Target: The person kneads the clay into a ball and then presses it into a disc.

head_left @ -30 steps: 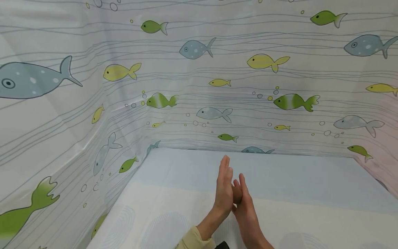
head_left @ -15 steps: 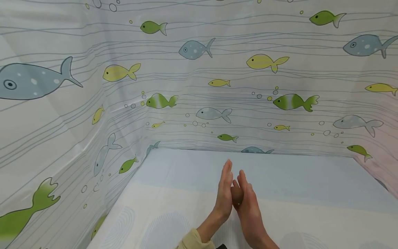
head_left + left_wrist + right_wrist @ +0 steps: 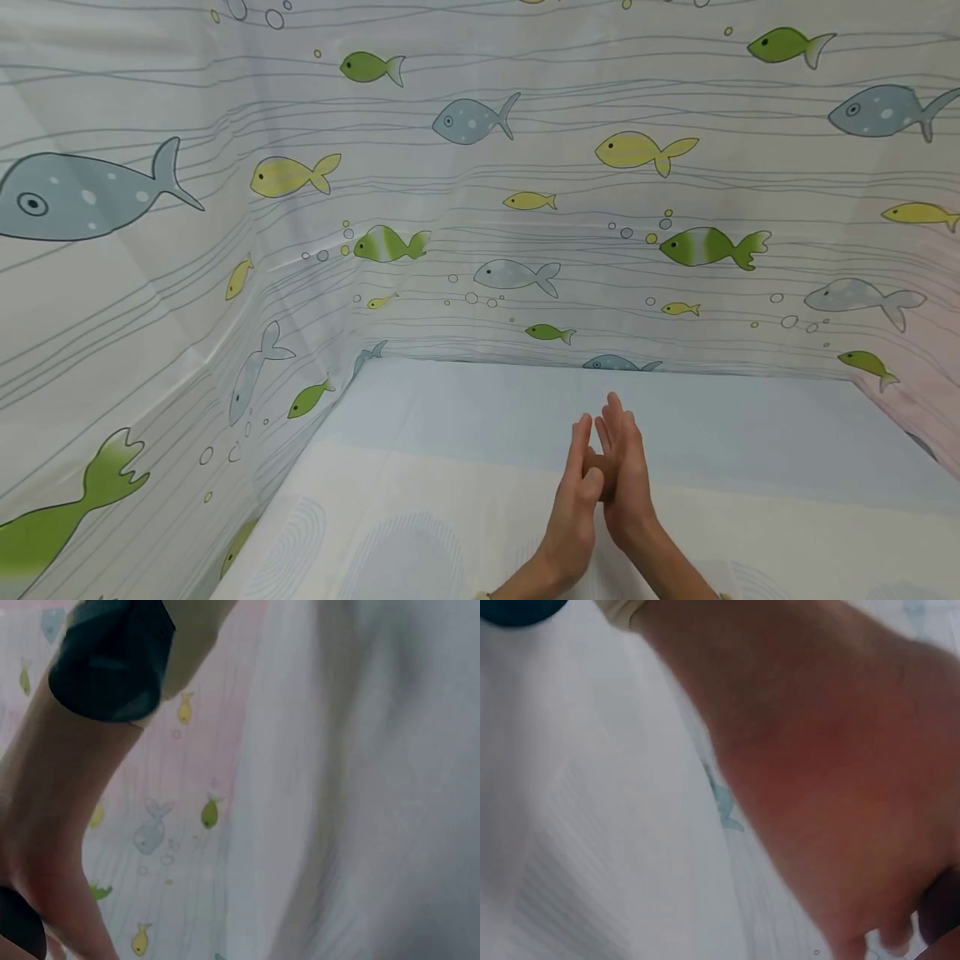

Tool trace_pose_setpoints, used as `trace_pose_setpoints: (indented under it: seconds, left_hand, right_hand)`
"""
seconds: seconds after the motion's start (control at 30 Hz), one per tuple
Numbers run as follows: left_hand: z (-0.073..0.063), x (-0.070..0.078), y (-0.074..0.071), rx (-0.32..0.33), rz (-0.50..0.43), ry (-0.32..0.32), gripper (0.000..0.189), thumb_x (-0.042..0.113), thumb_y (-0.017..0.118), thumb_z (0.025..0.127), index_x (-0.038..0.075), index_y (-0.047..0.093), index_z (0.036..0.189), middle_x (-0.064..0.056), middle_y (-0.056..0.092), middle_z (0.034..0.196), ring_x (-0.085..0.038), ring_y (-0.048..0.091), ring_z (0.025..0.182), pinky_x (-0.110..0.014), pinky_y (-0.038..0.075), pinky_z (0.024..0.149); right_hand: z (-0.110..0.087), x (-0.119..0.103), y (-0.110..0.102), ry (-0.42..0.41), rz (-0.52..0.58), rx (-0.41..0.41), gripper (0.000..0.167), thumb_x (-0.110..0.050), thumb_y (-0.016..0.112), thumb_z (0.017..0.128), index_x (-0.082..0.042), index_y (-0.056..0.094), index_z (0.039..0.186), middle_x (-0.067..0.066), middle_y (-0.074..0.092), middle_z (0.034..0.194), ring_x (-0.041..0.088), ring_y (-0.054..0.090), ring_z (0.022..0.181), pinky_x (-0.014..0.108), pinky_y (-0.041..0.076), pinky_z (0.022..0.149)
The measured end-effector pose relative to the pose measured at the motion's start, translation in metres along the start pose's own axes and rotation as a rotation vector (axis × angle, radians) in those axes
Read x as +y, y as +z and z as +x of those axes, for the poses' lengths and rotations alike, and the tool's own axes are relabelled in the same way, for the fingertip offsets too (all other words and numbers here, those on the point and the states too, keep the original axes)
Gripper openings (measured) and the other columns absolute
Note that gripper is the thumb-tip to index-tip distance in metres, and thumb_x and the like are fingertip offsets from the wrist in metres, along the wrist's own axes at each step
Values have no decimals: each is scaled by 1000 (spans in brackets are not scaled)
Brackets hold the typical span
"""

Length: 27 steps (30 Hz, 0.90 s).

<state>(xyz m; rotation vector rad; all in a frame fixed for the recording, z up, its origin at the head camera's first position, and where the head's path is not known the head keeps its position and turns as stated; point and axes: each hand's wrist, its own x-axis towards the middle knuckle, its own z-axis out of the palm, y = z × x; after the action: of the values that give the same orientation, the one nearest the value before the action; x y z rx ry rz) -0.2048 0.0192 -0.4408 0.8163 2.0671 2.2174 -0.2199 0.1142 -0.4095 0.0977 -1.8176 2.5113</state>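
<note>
Between my two palms sits a brown ball (image 3: 602, 475), roundish and partly hidden by the fingers. My left hand (image 3: 576, 510) lies along its left side, fingers pointing up and the thumb in front of the ball. Against the other side is my right hand (image 3: 628, 479), its fingers straight and raised. Both hands are above the bed-like surface. In the right wrist view, a dark edge of the ball (image 3: 941, 906) shows beside a hand at the lower right. A dark rounded patch fills the lower left corner of the left wrist view, below a forearm with a dark band (image 3: 112, 667).
A pale blue and white cloth-covered surface (image 3: 420, 467) with faint round patterns lies beneath the hands. Fish-printed white sheeting (image 3: 465, 200) rises behind it and on the left. The right side has a pinkish wall (image 3: 930, 358).
Both hands have shifted to the right with the ball between them. The left hand has dropped back relative to the right, which now reaches higher; the left thumb has come into sight.
</note>
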Motion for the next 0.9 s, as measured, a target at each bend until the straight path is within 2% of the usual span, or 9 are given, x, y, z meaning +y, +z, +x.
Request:
trace_pose_setpoints:
  seconds: [0.17, 0.3, 0.4, 0.53, 0.6, 0.7, 0.77, 0.8, 0.9]
  left_hand:
    - [-2, 10, 3, -17, 16, 19, 57, 44, 22, 105, 36, 5, 159, 11, -1, 165, -21, -7, 152, -68, 8, 114]
    - [-1, 18, 2, -5, 31, 48, 57, 43, 21, 105, 32, 7, 159, 8, 0, 165, -24, -8, 153, -68, 5, 114]
    - [2, 21, 1, 30, 39, 54, 56, 41, 20, 105, 30, 11, 159, 10, 5, 165, -22, -5, 153, -66, 3, 115]
    - [10, 19, -5, 124, 26, 29, 54, 37, 23, 106, 28, 18, 158, 13, 16, 163, -14, 3, 152, -55, 5, 120]
    - [17, 17, -10, 185, -5, 16, 54, 36, 26, 106, 23, 21, 158, 11, 22, 162, -12, 11, 151, -48, 8, 121]
    - [29, 14, -19, 269, -45, 14, 56, 36, 29, 106, 17, 24, 158, 3, 27, 161, -16, 19, 150, -45, 13, 121]
    - [33, 12, -24, 299, -63, 12, 57, 37, 30, 106, 13, 24, 158, -1, 28, 161, -20, 23, 150, -48, 14, 121]
    - [35, 12, -27, 304, -62, 14, 58, 37, 30, 105, 12, 23, 158, -3, 27, 162, -21, 23, 149, -50, 14, 120]
    - [37, 11, -31, 296, -68, 15, 60, 38, 30, 105, 11, 21, 158, -4, 26, 162, -24, 23, 150, -53, 14, 120]
  right_hand:
    - [4, 7, -6, 10, 3, 22, 70, -61, 19, 102, -27, 2, 161, -3, -2, 167, 23, 0, 153, 61, 2, 118]
    - [3, 12, -7, 1, 21, 5, 70, -60, 17, 103, -24, 1, 161, 1, -1, 167, 26, 0, 153, 60, 4, 119]
    - [0, 15, -5, -7, 11, -21, 70, -59, 14, 103, -23, 1, 161, 1, -1, 167, 28, -1, 153, 60, 2, 118]
    - [-9, 19, 4, -29, -23, -64, 67, -58, 9, 103, -24, 2, 161, -4, 1, 167, 25, -3, 153, 58, -2, 119]
    - [-16, 21, 11, -49, -53, -104, 63, -55, 6, 104, -27, 1, 160, -6, 1, 167, 18, -2, 153, 45, 2, 121]
    - [-27, 25, 19, -141, -97, -198, 55, -43, 6, 108, -30, -7, 159, 4, -3, 166, 11, -1, 151, 25, 17, 116]
    - [-33, 27, 23, -193, -105, -253, 52, -36, 6, 109, -36, -13, 157, 11, -11, 165, 15, -2, 151, 30, 19, 116]
    - [-35, 28, 24, -214, -101, -273, 52, -33, 5, 109, -38, -15, 156, 13, -15, 164, 19, -5, 151, 37, 20, 118]
    - [-38, 27, 27, -221, -78, -301, 52, -33, 4, 109, -42, -19, 154, 15, -25, 161, 34, -12, 149, 68, 7, 112]
